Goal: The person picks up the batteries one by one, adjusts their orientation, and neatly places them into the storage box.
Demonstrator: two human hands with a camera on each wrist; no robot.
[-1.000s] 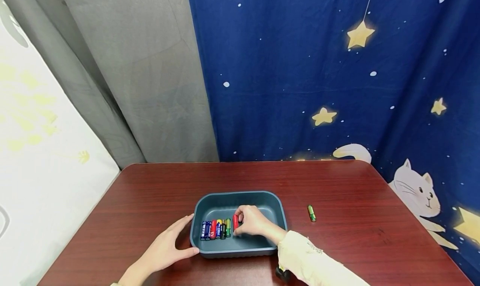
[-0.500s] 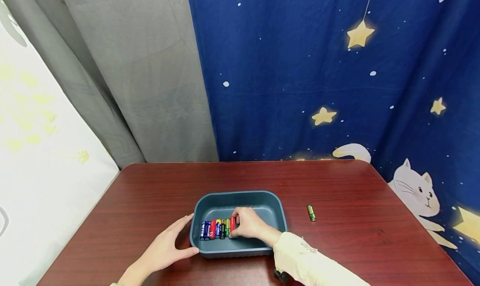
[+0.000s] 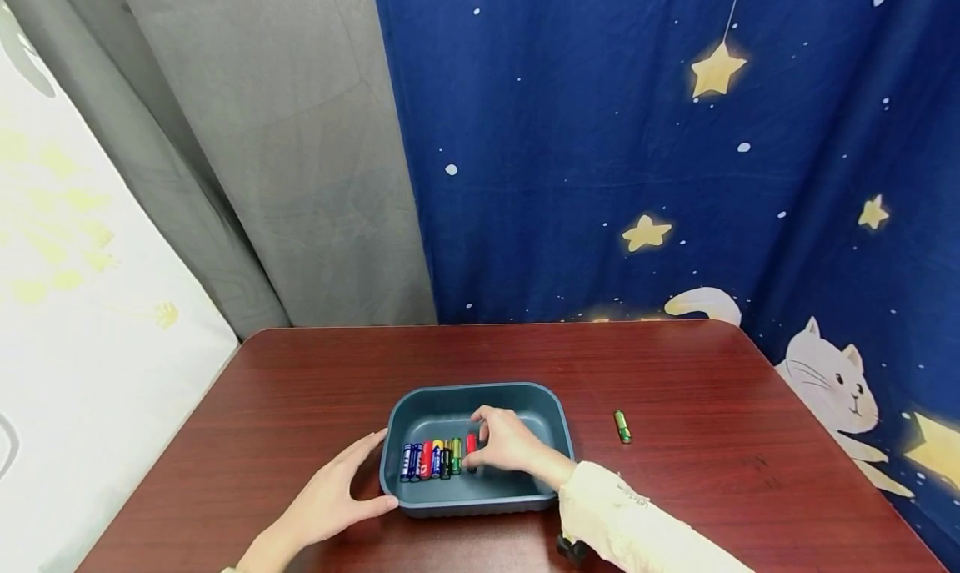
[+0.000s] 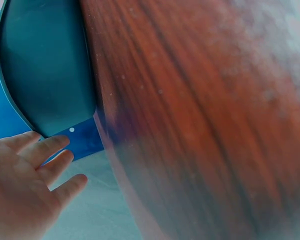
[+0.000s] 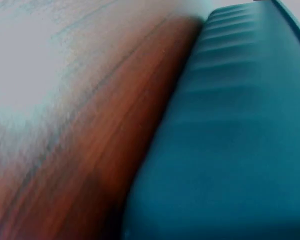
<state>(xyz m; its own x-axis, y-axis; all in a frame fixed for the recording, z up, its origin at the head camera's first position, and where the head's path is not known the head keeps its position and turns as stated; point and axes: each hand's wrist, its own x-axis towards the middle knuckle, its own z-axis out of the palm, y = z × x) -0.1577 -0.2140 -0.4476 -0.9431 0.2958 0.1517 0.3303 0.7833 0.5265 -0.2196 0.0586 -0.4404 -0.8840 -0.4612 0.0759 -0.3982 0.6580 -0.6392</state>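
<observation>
A blue-green rectangular tub (image 3: 517, 498) stands on the table, with several batteries (image 3: 426, 460) lined up side by side at its left. Just right of that row, a red battery (image 3: 471, 444) lies apart with a small gap. My right hand (image 3: 513, 448) is inside the tub over the red battery, index finger and thumb spread at its two ends. My left hand (image 3: 330, 490) rests at the tub's left side, fingers and thumb spread along the rim. The left wrist view shows the left hand (image 4: 25, 185) with fingertips at the tub (image 4: 45, 65); the right wrist view shows only the tub's outer wall (image 5: 215, 135).
A green battery (image 3: 622, 427) lies on the reddish-brown table (image 3: 690, 490), right of the tub. A small black object (image 3: 572, 548) shows under the right sleeve (image 3: 637, 523). Grey and blue star-patterned curtains (image 3: 585, 156) hang behind the table.
The red battery moved left against the row, then back right, leaving a gap. My right hand moved with it, and its finger and thumb have now spread apart. The left hand stayed put.
</observation>
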